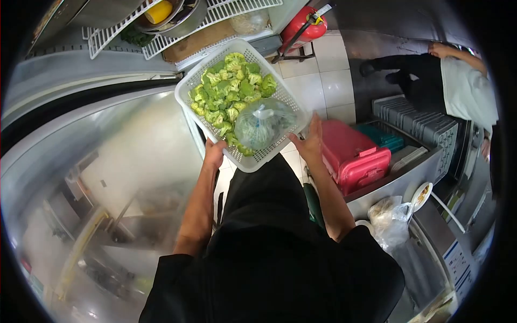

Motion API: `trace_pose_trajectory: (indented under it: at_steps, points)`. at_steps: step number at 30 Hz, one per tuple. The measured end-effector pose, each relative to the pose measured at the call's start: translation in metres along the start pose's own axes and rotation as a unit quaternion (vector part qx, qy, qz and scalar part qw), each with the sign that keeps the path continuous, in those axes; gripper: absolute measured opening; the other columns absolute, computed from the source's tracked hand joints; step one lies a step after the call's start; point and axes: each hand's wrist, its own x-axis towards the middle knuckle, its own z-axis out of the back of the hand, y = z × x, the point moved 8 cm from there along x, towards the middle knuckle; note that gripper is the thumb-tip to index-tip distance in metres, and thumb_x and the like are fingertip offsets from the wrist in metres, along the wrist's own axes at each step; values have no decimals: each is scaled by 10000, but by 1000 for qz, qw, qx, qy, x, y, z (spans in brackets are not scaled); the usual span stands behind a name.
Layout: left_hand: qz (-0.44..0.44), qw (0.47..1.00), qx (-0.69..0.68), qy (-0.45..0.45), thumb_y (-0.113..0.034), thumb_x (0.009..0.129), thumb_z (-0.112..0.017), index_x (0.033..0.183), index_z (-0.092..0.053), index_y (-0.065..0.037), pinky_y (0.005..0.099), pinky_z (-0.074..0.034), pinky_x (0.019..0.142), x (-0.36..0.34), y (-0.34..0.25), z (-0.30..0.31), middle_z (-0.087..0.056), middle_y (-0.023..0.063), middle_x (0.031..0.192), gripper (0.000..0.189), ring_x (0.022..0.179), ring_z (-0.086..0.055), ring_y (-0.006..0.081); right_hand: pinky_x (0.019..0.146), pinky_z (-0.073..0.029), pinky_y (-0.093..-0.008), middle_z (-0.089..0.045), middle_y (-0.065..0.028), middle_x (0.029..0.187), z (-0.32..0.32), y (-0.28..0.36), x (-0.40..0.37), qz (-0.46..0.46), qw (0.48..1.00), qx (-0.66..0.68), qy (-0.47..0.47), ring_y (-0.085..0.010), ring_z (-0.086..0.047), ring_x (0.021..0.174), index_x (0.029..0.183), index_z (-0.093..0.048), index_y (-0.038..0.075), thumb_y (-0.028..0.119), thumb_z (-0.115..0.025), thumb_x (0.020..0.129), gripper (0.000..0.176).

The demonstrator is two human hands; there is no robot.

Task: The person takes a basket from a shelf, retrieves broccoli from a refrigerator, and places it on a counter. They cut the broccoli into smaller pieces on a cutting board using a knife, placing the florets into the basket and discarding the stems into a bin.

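Note:
A white perforated plastic basket [252, 161] is held out in front of me between both hands. Cut broccoli florets [221, 89] cover much of its inside. On top of them, toward my right, lies a clear knotted plastic bag [265, 123]; greenish contents show through, but I cannot make out what they are. My left hand [214, 153] grips the basket at its near left corner. At the near right corner, my right hand [309, 141] is closed on the rim, thumb on the near side and fingers along the outer wall.
Beyond the basket, an open fridge has white wire shelves [215, 16] and a metal bowl [186, 24]. Its shiny door [129, 161] stands at left. A fire extinguisher [303, 31] is on the floor. At right are a red container [350, 153], grey crates [420, 121] and another person [466, 86].

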Motion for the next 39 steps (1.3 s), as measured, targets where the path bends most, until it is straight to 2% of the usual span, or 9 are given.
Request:
trace_pose_trajectory:
  at_steps: [3,6,9,11,13,18,25,29,39]
  points:
    - [-12,1000,6,-1,123,669,-484,1246,-489,11,336,-495,822,0,7,0,-609,107,1096,588,985,-599,243,1101,-294,-428,-367,-241,1419,-45,61,6,206,968,-50,133,-401,-324,1340,1437,-313,42,331,-854,636,1008]
    - [-42,999,22,-19,116,675,-499,1258,-478,4,335,-489,827,-1,-4,-5,-605,115,1120,594,986,-595,240,991,-386,-448,-483,-150,1331,-88,84,17,253,937,-127,203,-367,-433,1242,1232,-539,63,266,-826,674,660]
    - [-46,996,72,-41,109,671,-494,1273,-475,-1,339,-482,866,-10,-15,1,-602,120,1153,612,1035,-585,238,824,-485,-387,-646,-123,1053,-108,67,41,220,937,-56,267,-314,-605,1013,927,-608,29,80,-680,781,170]
    - [-4,995,93,-35,109,666,-491,1281,-471,-2,335,-479,876,-8,-14,9,-603,116,1155,625,1050,-581,237,755,-507,-365,-675,-123,909,-89,55,60,111,949,27,293,-307,-652,883,882,-590,24,10,-611,804,82]
    - [1,998,57,-27,111,655,-491,1273,-478,0,327,-480,870,-6,-22,4,-607,111,1144,628,1037,-582,237,717,-515,-377,-671,-138,810,-89,34,68,83,945,15,316,-328,-660,793,922,-578,32,-18,-581,812,121]
    - [11,998,40,-49,115,650,-492,1261,-490,-8,334,-482,857,-6,-17,5,-609,103,1116,623,1005,-584,241,868,-480,-401,-499,-158,1096,-80,69,31,166,922,-71,342,-352,-538,1080,1172,-533,59,160,-747,753,481]
    - [21,998,29,-41,114,648,-482,1242,-495,-14,341,-487,845,-1,-13,10,-604,94,1100,608,994,-578,236,791,-509,-423,-610,-170,1035,-107,34,33,58,911,116,391,-320,-638,898,1104,-543,40,70,-717,771,377]
    - [53,997,-10,-46,117,639,-470,1229,-499,-10,342,-485,847,0,-7,15,-603,94,1084,603,990,-577,240,721,-508,-363,-655,-164,883,-90,50,35,76,905,93,408,-286,-666,813,902,-595,15,39,-676,786,143]
    - [59,997,-40,-18,111,636,-468,1199,-510,-25,349,-497,788,-2,-8,3,-599,90,1058,580,936,-579,233,720,-440,-280,-608,-62,839,67,123,76,43,886,370,276,-145,-561,789,853,-616,-3,-1,-711,796,110]
